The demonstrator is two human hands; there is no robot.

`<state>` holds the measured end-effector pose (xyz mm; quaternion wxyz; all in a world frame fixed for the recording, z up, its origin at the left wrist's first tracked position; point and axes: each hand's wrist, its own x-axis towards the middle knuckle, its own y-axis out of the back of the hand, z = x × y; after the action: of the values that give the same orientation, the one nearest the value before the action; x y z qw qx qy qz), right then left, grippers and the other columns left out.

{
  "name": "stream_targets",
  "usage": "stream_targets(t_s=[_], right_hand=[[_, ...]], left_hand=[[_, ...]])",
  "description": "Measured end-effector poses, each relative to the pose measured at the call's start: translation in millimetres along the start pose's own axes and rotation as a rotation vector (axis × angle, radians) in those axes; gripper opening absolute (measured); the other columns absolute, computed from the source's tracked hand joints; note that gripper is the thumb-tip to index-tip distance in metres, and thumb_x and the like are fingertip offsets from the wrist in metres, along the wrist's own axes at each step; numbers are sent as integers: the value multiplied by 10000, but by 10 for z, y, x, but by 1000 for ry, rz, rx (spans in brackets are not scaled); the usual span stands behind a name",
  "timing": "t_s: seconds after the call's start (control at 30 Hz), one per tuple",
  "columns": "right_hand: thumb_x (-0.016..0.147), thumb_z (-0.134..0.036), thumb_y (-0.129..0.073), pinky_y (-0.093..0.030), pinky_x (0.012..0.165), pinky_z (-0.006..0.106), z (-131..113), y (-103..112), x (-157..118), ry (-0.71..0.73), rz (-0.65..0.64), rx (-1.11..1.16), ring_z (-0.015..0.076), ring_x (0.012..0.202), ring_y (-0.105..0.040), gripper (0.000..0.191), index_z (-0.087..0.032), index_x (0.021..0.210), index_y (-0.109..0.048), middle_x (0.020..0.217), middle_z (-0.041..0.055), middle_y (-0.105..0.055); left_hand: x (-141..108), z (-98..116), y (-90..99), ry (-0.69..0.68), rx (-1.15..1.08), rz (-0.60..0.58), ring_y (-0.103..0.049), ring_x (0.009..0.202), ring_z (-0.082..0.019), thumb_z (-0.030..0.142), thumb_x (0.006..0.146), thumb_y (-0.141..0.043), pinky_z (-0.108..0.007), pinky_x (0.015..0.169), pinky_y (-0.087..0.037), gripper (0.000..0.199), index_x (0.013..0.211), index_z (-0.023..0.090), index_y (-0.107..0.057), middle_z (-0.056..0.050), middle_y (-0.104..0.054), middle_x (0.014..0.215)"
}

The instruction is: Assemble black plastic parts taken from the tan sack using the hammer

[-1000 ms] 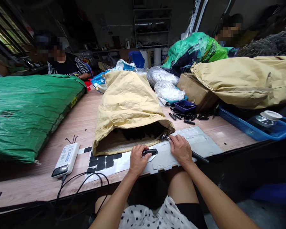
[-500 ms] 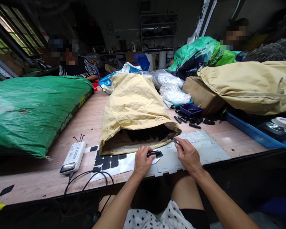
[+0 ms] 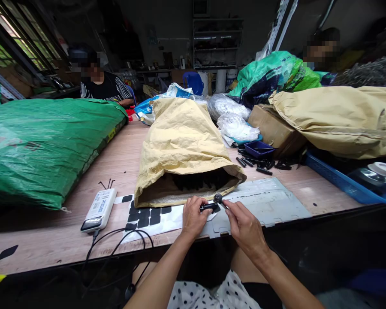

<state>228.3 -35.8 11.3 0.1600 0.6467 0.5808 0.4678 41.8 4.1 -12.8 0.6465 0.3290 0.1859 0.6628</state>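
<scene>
My left hand (image 3: 194, 214) is closed round a black elongated plastic piece (image 3: 208, 207), low over the grey board (image 3: 263, 199). Between the fingers of my right hand (image 3: 246, 225) is a thin dark rod with a rounded head (image 3: 218, 198); its exact kind is unclear. That head is beside the far end of the black piece, and I cannot tell whether they touch. Left of my left hand lies a white sheet of black rounded-square stickers (image 3: 149, 216). Just beyond both hands gapes a tan woven sack (image 3: 183, 146) with dark pieces inside.
A white power bank (image 3: 99, 210) with black cables lies at left, near a green sack (image 3: 48, 150). Loose black parts (image 3: 265, 165), a purple tray (image 3: 259, 149), a cardboard box (image 3: 273, 126) and a blue tray (image 3: 341, 178) lie at right. Two people sit farther back.
My right hand has moved left, bringing the rod's rounded head close to the black piece. My left hand keeps hold of that piece in nearly the same place.
</scene>
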Motion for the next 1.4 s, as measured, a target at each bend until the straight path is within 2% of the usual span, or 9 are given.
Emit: stream_targets(t_s=[0.1,0.27,0.43,0.57,0.7,0.9,1.1,1.4], right_hand=[[1006,-216,-408,-515,795,300,-29,-1,-8,-25,-34,-32,195,920,-664,344,-244,1273,-622,1001,54,-684],[1014,-242,-403,-513,842,313,-141,-17,33,5,0,18,204,955,-659,350,-249,1298,-607,1034,71,-683],[992,-211,-409,-515,795,304,-181,-99,5,22,-73,-6,198,896,-658,358,-267,1274,-623,967,57,-684],[998,-243,-420,-498,812,302,-33,-41,88,-12,-12,-51,197,923,-654,345,-265,1271,-629,1013,56,-687],[967,-222,-473,-466,789,307,296,50,280,-67,86,-223,203,930,-626,339,-260,1249,-657,1000,50,-683],[928,-170,-529,-399,779,324,780,-36,353,0,84,-442,216,889,-550,301,-236,1170,-694,904,57,-641],[942,-183,-522,-354,761,326,825,-117,309,-3,105,-462,215,872,-512,301,-236,1202,-664,915,52,-624],[937,-188,-515,-336,765,324,814,-105,320,-14,92,-454,219,891,-500,286,-228,1185,-650,926,59,-614]], left_hand=[[-2,-2,-1,9,2,-8,-536,950,-213,189,792,-735,-336,847,-397,155,916,253,-669,8,-654,946],[-7,13,12,4,-6,-19,-535,953,-217,191,799,-732,-344,847,-395,146,910,250,-658,5,-653,958],[-9,26,17,17,-2,-9,-535,932,-219,178,788,-740,-346,829,-398,157,897,247,-651,3,-646,933],[-9,23,20,8,-3,-12,-540,942,-220,172,778,-738,-348,841,-405,157,887,246,-655,1,-649,936],[-8,22,27,12,13,-19,-540,927,-221,161,767,-730,-347,835,-410,144,865,235,-656,-6,-643,916],[-5,26,33,15,6,-22,-544,920,-221,175,801,-707,-349,844,-413,103,878,233,-673,-10,-644,908],[-3,6,37,-16,-6,-27,-550,955,-229,241,882,-651,-359,874,-411,52,915,248,-691,-15,-662,950],[-2,-3,47,-50,35,-43,-546,930,-224,289,964,-545,-354,856,-402,151,899,246,-674,-22,-651,937]])
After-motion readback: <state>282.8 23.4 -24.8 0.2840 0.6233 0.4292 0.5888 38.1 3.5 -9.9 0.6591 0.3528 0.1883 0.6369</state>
